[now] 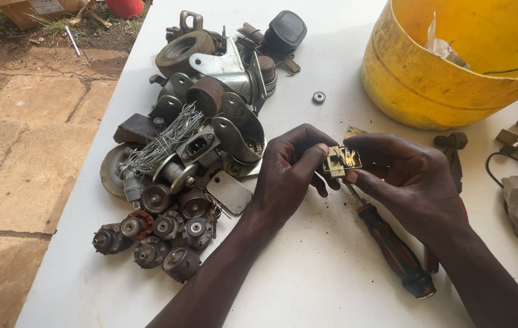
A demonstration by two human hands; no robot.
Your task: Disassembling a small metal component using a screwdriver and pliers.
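Both grips (338,167) around small lock mechanism (342,160)

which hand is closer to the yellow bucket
Right. The right hand is just below the yellow bucket, holding the small brass lock. The left hand pinches the lock from the other side, farther from the bucket.

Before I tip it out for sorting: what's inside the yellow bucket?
Inside the yellow bucket only a crumpled clear plastic scrap and a thin wire show. Its near wall hides the bottom, and the frame cuts off the rest.
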